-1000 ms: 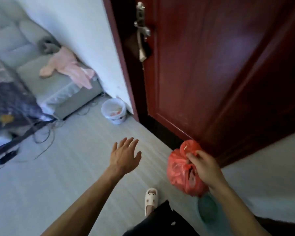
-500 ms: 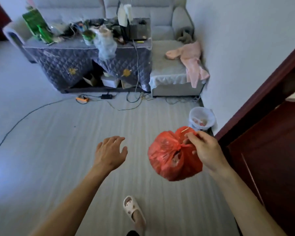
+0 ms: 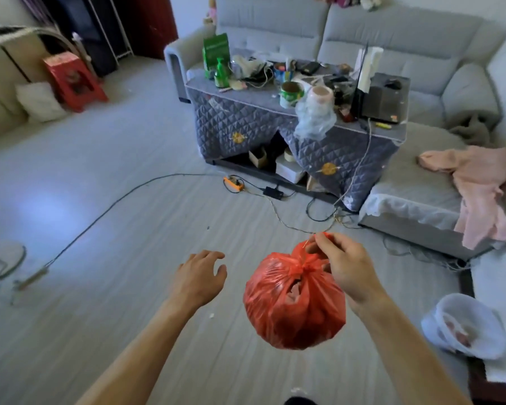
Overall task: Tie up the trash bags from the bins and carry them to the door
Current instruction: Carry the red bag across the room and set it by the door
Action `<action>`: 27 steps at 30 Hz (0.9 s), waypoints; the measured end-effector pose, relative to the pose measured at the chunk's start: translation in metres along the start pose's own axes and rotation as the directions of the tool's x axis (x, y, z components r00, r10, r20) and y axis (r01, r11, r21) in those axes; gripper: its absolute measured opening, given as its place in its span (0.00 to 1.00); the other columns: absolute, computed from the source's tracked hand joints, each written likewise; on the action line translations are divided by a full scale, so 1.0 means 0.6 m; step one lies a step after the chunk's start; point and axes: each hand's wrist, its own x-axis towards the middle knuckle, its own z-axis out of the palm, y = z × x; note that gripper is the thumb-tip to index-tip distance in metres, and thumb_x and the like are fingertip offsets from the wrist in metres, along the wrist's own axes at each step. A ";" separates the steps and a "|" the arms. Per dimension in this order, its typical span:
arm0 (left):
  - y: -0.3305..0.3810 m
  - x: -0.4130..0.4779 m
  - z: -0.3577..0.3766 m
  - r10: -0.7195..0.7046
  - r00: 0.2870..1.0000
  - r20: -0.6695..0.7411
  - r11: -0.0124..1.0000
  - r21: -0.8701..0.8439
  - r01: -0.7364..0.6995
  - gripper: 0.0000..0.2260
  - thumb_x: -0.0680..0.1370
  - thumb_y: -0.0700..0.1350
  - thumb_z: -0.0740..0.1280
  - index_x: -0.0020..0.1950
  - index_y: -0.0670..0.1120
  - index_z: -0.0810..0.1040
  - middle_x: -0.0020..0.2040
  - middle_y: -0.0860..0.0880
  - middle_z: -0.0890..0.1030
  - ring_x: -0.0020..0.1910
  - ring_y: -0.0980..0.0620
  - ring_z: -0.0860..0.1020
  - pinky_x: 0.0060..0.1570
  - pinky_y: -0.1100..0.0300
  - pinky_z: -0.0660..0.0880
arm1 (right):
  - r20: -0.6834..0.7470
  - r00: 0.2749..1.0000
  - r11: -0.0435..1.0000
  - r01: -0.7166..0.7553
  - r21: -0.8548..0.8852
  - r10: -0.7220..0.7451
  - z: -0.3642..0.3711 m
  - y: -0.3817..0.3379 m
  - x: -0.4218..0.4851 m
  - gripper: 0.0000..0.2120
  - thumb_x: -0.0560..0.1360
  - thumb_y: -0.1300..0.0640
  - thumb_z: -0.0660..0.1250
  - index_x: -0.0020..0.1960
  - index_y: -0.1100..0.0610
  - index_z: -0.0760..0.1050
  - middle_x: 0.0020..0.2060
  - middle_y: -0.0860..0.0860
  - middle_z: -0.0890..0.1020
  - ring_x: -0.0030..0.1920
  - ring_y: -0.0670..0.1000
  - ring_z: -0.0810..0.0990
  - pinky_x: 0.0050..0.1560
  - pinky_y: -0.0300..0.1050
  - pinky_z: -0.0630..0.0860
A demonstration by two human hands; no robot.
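Observation:
A full red trash bag (image 3: 294,305) hangs in the air at the lower middle, its neck knotted. My right hand (image 3: 343,267) pinches the knot and the loose ends above it. My left hand (image 3: 200,277) hovers just left of the bag, fingers spread and slightly curled, holding nothing and not touching the bag. A small white bin (image 3: 465,325) lined with a pale bag stands on the floor at the lower right, with scraps inside. The door is out of view apart from a dark red strip at the bottom right corner.
A cluttered low table under a quilted grey cover (image 3: 275,124) stands ahead, in front of a grey sofa (image 3: 421,54). Cables and an orange power strip (image 3: 233,184) trail over the floor. A pink garment (image 3: 479,194) drapes the sofa's end. A red stool (image 3: 73,80) is far left.
My view has swung left from the red door to the room. The red bag stays in my right hand and now hangs nearer the middle; my left hand stays open beside it.

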 end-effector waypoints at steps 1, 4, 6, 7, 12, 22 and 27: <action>-0.015 0.027 -0.011 -0.029 0.999 -0.013 0.999 -0.029 0.029 0.17 0.80 0.56 0.58 0.68 0.56 0.73 0.69 0.53 0.74 0.68 0.49 0.72 0.65 0.50 0.70 | 0.037 0.999 1.000 0.004 -0.006 -0.004 0.024 -0.015 0.036 0.12 0.80 0.53 0.65 0.43 0.58 0.81 0.37 0.50 0.85 0.37 0.45 0.81 0.40 0.40 0.73; -0.057 0.111 -0.036 -0.121 0.992 -0.019 0.983 -0.142 0.117 0.17 0.80 0.57 0.58 0.67 0.57 0.73 0.69 0.53 0.75 0.68 0.49 0.71 0.65 0.51 0.70 | 0.148 0.989 0.999 0.020 -0.036 -0.014 0.096 -0.056 0.148 0.11 0.80 0.53 0.65 0.45 0.59 0.81 0.37 0.50 0.85 0.38 0.47 0.81 0.40 0.41 0.74; -0.081 0.176 -0.055 -0.168 0.985 -0.028 0.973 -0.163 0.161 0.16 0.80 0.57 0.58 0.67 0.57 0.73 0.69 0.54 0.74 0.68 0.49 0.71 0.65 0.51 0.70 | 0.215 0.976 0.998 0.034 -0.047 -0.023 0.146 -0.085 0.224 0.11 0.80 0.53 0.65 0.46 0.59 0.81 0.37 0.51 0.85 0.38 0.47 0.82 0.40 0.42 0.75; -0.091 0.210 -0.067 -0.191 0.981 -0.033 0.969 -0.166 0.183 0.16 0.80 0.56 0.58 0.68 0.57 0.73 0.69 0.54 0.74 0.68 0.49 0.71 0.64 0.51 0.71 | 0.248 0.968 0.997 0.047 -0.053 -0.033 0.171 -0.100 0.263 0.11 0.80 0.53 0.65 0.46 0.59 0.81 0.38 0.51 0.85 0.38 0.47 0.82 0.41 0.42 0.76; -0.137 0.371 -0.136 -0.312 0.950 -0.015 0.935 -0.183 0.304 0.17 0.81 0.56 0.58 0.69 0.57 0.71 0.68 0.53 0.75 0.66 0.50 0.73 0.61 0.54 0.72 | 0.374 0.926 0.988 0.100 -0.115 -0.050 0.288 -0.177 0.454 0.11 0.80 0.53 0.64 0.45 0.58 0.81 0.36 0.49 0.85 0.38 0.45 0.82 0.41 0.40 0.74; -0.331 0.647 -0.248 -0.450 0.893 0.025 0.872 -0.201 0.446 0.18 0.80 0.57 0.57 0.70 0.58 0.71 0.68 0.54 0.76 0.66 0.50 0.73 0.62 0.53 0.73 | 0.420 0.906 0.972 0.140 -0.186 -0.050 0.566 -0.294 0.783 0.12 0.80 0.53 0.65 0.41 0.56 0.81 0.38 0.50 0.85 0.42 0.50 0.83 0.43 0.43 0.73; -0.491 0.839 -0.357 -0.425 0.903 -0.058 0.899 -0.143 0.414 0.18 0.81 0.56 0.57 0.70 0.57 0.70 0.68 0.53 0.75 0.67 0.49 0.72 0.63 0.52 0.72 | 0.386 0.920 0.975 0.138 -0.173 -0.062 0.755 -0.346 0.949 0.11 0.79 0.53 0.65 0.42 0.56 0.81 0.35 0.48 0.84 0.39 0.46 0.80 0.42 0.41 0.72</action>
